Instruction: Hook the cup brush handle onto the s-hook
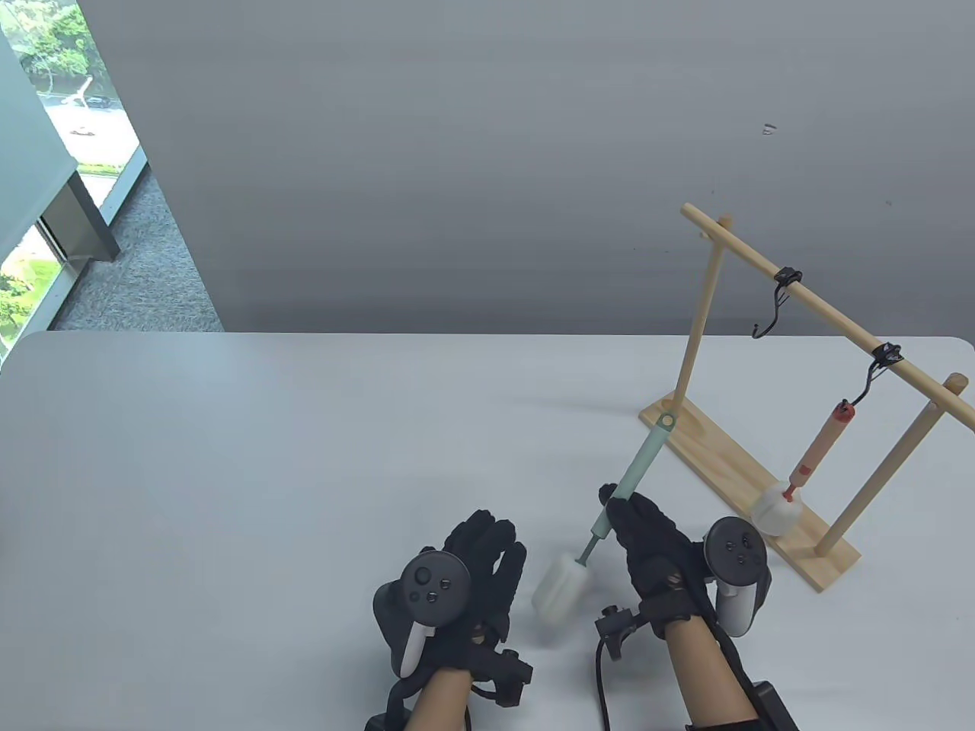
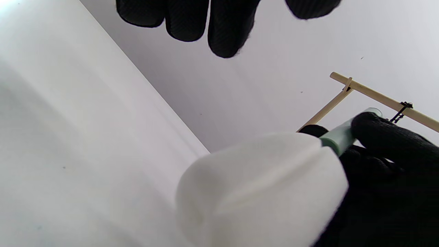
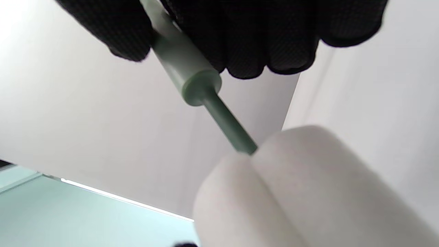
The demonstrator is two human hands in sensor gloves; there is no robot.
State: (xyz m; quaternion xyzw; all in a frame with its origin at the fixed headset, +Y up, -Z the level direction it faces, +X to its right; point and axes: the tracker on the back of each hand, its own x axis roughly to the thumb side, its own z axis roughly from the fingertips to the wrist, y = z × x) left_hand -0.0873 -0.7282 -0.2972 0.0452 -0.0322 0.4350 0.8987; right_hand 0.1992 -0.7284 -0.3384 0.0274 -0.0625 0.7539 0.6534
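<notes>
1. My right hand is gripping the green cup brush low on its handle, fingers wrapped round the shaft just above the narrow neck; the right wrist view is showing the fingers closed over the handle, with the white sponge head hanging below.
2. My left hand is holding nothing: it is sitting palm-down over the table just left of the sponge head, fingers loosely extended and not touching the brush as far as I can tell.
3. The brush is lifted clear of the table and tilted, its long axis running from the sponge near me, low and left, up and away to the right. The loop end is pointing towards the wooden rack.
4. Key relation — the free s-hook is hanging from the top rail up, right and beyond the loop end, well apart from it. The loop is sitting in front of the rack's left post.
5. The second hook, further right, is already carrying an orange brush, so I am judging the left one to be the target.
6. My right hand is the nearer one and already has the grip, so I am expecting it to do this alone: raise the loop and swing it right to hook height
7. Risk — I am gripping far from the loop, so small wrist errors are getting amplified at the tip
</notes>
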